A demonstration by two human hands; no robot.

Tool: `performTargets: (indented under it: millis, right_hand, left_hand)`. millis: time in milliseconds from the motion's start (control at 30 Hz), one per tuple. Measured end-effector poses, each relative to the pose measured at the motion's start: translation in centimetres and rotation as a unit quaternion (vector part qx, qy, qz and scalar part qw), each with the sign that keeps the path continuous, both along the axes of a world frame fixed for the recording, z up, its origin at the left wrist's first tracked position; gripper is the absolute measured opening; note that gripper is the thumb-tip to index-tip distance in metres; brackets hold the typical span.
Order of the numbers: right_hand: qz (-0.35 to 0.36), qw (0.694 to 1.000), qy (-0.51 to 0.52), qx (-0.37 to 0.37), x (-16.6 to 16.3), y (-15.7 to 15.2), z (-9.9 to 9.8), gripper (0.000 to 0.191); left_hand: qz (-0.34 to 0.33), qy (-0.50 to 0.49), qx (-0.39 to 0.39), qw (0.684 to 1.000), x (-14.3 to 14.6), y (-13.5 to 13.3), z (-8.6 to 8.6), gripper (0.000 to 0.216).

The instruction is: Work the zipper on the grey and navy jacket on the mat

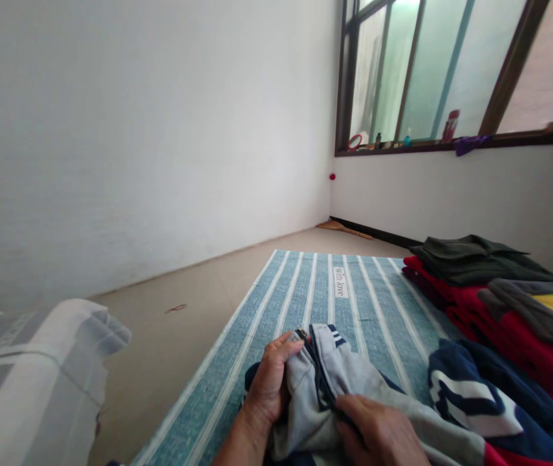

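A grey garment (334, 382) with dark navy trim and white stripes lies bunched on a blue striped mat (305, 291). My left hand (271, 378) grips its left edge near the dark seam. My right hand (378, 430) presses on the garment at the lower right, fingers closed on the fabric by the dark trim. Both hands are at the bottom of the view, close together.
A navy and white garment (475, 401) lies to the right. Red (513, 343), dark green (475, 259) and grey-yellow clothes (548, 310) are piled at the right. A white bundle (38, 375) sits at the left. Tiled floor (184, 323), white walls, a window sill with small items (451, 126).
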State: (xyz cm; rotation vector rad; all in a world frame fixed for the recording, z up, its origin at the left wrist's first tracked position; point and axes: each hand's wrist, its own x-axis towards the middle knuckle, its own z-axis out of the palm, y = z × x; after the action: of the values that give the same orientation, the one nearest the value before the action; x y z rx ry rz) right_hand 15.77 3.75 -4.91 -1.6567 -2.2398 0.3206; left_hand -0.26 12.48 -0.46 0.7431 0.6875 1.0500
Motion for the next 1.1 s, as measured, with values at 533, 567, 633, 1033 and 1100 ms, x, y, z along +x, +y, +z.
performTargets:
  millis: [533, 567, 633, 1033, 1100]
  right_hand:
    - [0.151, 0.974, 0.150, -0.081, 3.0, 9.8, 10.8, 0.033]
    - [0.180, 0.954, 0.208, -0.117, 3.0, 10.2, 9.3, 0.032]
    - [0.175, 0.910, 0.333, -0.172, 2.7, 10.3, 6.3, 0.038]
    - [0.061, 0.761, 0.593, -0.256, 2.8, 8.1, 3.1, 0.042]
    - [0.061, 0.758, 0.591, -0.269, 2.7, 7.8, 3.1, 0.042]
  left_hand:
    - [-0.054, 0.001, 0.032, 0.998, 0.0, -0.4, -0.2, 0.018]
    - [-0.053, 0.001, 0.035, 0.998, 0.0, -0.4, -0.2, 0.019]
    - [-0.051, 0.004, 0.039, 0.998, -0.1, -0.4, -0.4, 0.020]
    - [-0.085, 0.068, 0.025, 0.994, -0.2, -0.2, -0.8, 0.019]
    - [-0.092, 0.071, 0.039, 0.992, 0.0, -0.3, -0.9, 0.019]
